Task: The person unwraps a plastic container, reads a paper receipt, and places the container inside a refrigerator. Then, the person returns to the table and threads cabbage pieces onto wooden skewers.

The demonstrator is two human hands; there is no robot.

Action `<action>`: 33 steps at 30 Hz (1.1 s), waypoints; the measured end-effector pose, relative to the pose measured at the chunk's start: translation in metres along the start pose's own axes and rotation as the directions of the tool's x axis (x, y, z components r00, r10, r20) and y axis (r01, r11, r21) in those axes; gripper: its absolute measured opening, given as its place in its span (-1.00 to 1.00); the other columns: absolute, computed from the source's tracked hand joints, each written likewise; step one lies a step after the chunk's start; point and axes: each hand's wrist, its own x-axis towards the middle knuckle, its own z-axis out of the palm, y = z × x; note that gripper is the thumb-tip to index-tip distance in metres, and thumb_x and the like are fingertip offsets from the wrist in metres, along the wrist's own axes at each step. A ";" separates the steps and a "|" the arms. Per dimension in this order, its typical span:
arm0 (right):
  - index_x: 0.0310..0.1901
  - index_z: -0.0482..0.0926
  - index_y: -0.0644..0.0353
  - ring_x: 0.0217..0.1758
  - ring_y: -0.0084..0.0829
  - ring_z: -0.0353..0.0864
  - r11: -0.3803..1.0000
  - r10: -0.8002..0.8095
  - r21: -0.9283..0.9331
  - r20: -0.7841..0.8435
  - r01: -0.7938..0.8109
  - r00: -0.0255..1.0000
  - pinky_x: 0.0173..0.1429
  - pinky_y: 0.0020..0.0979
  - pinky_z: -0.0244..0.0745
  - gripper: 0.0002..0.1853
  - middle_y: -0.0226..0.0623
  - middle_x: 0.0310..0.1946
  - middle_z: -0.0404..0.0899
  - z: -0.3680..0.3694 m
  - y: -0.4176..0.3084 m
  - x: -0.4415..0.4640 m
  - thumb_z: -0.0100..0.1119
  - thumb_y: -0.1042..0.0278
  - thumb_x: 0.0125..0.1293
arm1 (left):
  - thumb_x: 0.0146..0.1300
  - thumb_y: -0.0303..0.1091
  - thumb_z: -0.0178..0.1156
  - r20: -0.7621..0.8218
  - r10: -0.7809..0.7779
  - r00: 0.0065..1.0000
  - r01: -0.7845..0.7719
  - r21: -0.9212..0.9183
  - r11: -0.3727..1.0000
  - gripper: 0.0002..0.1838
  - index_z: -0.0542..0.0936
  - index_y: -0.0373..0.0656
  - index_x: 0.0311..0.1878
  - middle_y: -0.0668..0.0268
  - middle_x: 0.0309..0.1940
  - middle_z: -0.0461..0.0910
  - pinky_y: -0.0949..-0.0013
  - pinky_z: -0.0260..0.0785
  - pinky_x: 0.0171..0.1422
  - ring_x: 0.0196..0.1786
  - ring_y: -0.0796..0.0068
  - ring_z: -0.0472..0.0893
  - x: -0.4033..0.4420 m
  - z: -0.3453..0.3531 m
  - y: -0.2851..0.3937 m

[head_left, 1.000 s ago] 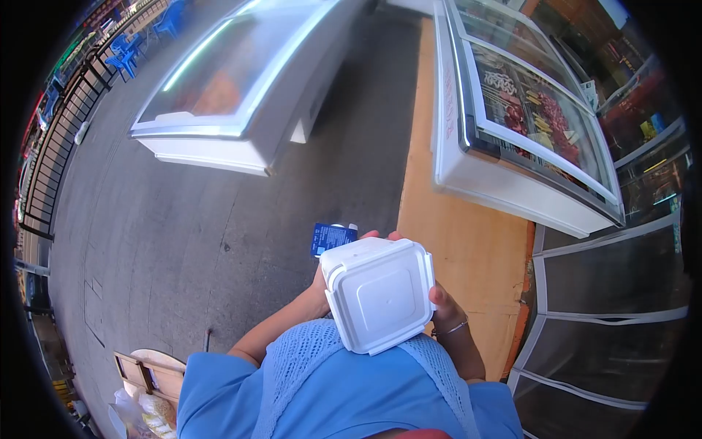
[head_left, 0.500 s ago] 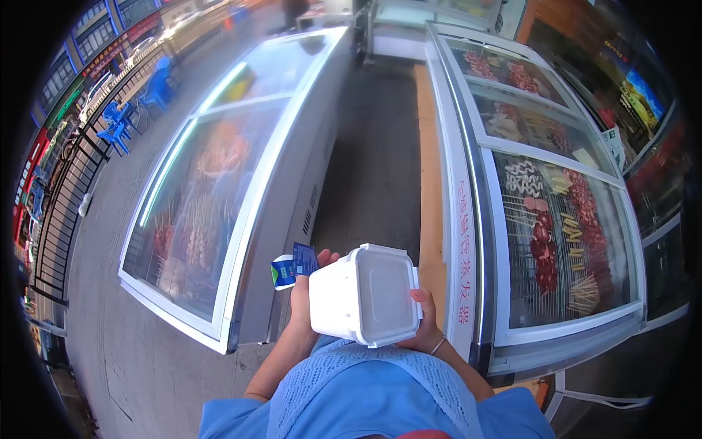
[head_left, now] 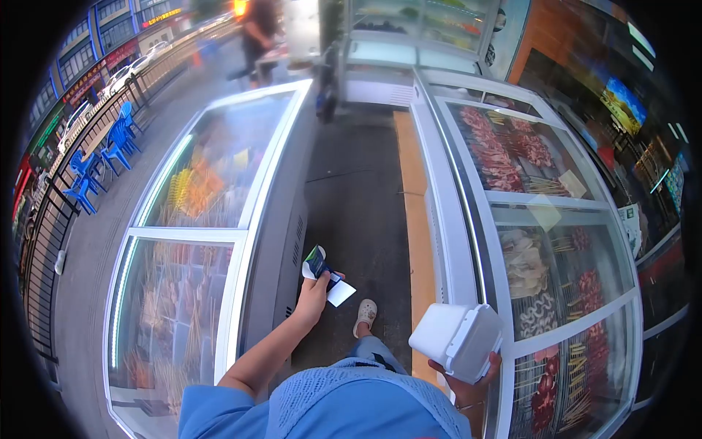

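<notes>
My left hand [head_left: 314,293] is closed on a small blue, green and white packet [head_left: 316,265], with a white flap [head_left: 341,293] hanging from its right side. On the right, my right hand [head_left: 468,386] grips a white lidded container [head_left: 457,340] from below, fingers wrapped round its lower edge. The container is tilted and close to the frame of the right display freezer [head_left: 504,344]. My two hands are well apart. Beside my left forearm stands the left display freezer [head_left: 241,311], its glass lid closed.
Skewered food lies under glass in both freezers, with a narrow dark floor aisle [head_left: 356,197] between them. A glass-fronted cabinet [head_left: 417,29] stands at the aisle's far end. A person [head_left: 257,36] is at the back left, near blue chairs [head_left: 117,143].
The view has moved forward between the freezers. My hands, which were together at the white container, have separated: the container is now farther right in my right hand, the packet in my left.
</notes>
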 end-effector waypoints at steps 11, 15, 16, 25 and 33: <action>0.37 -0.01 -0.07 0.30 -0.03 0.23 0.979 0.204 -0.054 0.279 -0.196 0.939 0.04 0.21 0.43 -0.05 -0.13 0.22 0.19 0.177 -0.022 0.447 -0.03 -0.36 -0.04 | 0.28 0.18 -0.02 -0.343 -0.106 0.933 0.139 0.075 0.987 -0.43 0.51 -0.27 -0.22 0.29 -0.46 0.51 0.44 0.37 -0.45 -0.54 0.51 0.54 0.281 -0.037 0.067; 0.37 -0.02 -0.04 0.30 0.00 0.24 0.982 0.180 -0.114 0.319 -0.151 0.931 0.02 0.23 0.44 -0.03 -0.12 0.22 0.19 0.234 -0.013 0.609 -0.04 -0.38 -0.05 | 0.25 0.35 -0.21 -0.411 -0.276 0.869 0.201 -0.216 0.955 -0.27 0.56 -0.24 -0.29 0.23 -0.56 0.56 0.47 0.34 -0.45 -0.58 0.49 0.53 0.411 -0.074 0.073; 0.37 -0.02 -0.04 0.30 0.00 0.24 0.984 0.168 -0.112 0.314 -0.140 0.934 0.02 0.22 0.44 -0.03 -0.11 0.22 0.19 0.245 -0.010 0.649 -0.05 -0.39 -0.05 | 0.25 0.35 -0.21 -0.411 -0.270 0.871 0.192 -0.221 0.956 -0.27 0.56 -0.24 -0.29 0.23 -0.56 0.56 0.47 0.34 -0.45 -0.58 0.49 0.53 0.456 -0.083 0.078; 0.35 0.03 -0.15 0.28 -0.04 0.22 0.979 0.026 -0.202 -0.034 -0.033 0.999 -0.03 0.13 0.39 -0.07 -0.21 0.21 0.21 0.350 -0.031 0.883 -0.16 -0.46 -0.05 | 0.25 -0.07 0.14 -0.107 -0.141 0.984 0.124 -0.150 0.981 -0.66 0.48 -0.20 -0.32 0.35 -0.52 0.49 0.50 0.35 -0.40 -0.48 0.58 0.50 0.869 -0.021 0.262; 0.35 0.05 -0.15 0.24 -0.05 0.26 0.999 -0.003 -0.053 -0.219 -0.009 0.976 -0.07 0.11 0.39 -0.07 -0.19 0.18 0.24 0.409 -0.058 1.116 -0.06 -0.40 -0.08 | 0.06 -0.71 0.09 -0.078 0.000 0.997 -0.007 -0.091 0.996 -0.66 0.44 -0.17 -0.09 0.33 -0.23 0.46 0.49 0.38 -0.16 -0.25 0.54 0.51 1.201 0.018 0.276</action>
